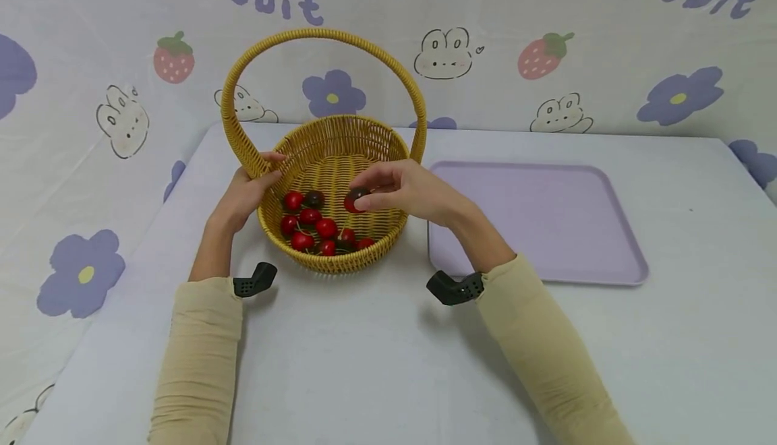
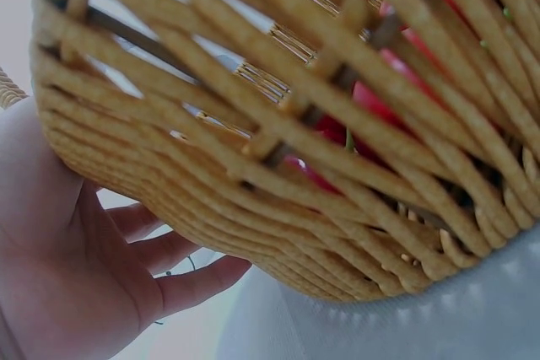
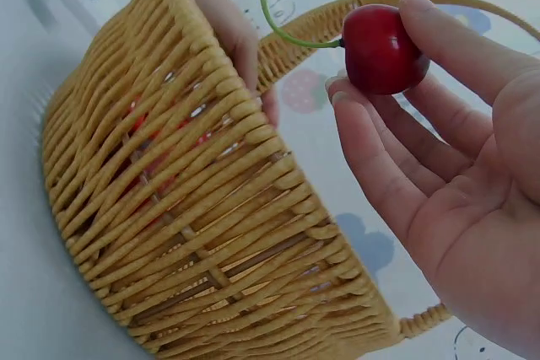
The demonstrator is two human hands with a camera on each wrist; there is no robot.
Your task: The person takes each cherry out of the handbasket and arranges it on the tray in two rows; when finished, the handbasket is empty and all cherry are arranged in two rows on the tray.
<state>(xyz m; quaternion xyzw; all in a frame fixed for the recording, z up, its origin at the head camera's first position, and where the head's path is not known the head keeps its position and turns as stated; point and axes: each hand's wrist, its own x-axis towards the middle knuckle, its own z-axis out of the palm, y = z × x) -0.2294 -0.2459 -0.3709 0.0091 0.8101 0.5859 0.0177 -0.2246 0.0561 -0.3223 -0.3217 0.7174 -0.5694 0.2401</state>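
A yellow wicker basket point(image 1: 332, 266) with a tall arched handle stands on the table, several red and dark cherries point(image 1: 309, 216) gathered in its near left part. My left hand point(image 1: 241, 195) grips the left side of the rim at the foot of the handle; the left wrist view shows its fingers point(image 2: 198, 280) along the outside of the weave. Between thumb and fingertips my right hand point(image 1: 419, 192) pinches one cherry point(image 3: 384, 50), held over the basket's right half in the head view. A green stem point(image 3: 283, 31) sticks out from this dark red cherry.
To the right of the basket lies a pale purple rectangular tray point(image 1: 540, 229) with a raised rim. Behind the white table point(image 1: 340, 364) hangs a cloth point(image 1: 485, 108) printed with rabbits, flowers and strawberries.
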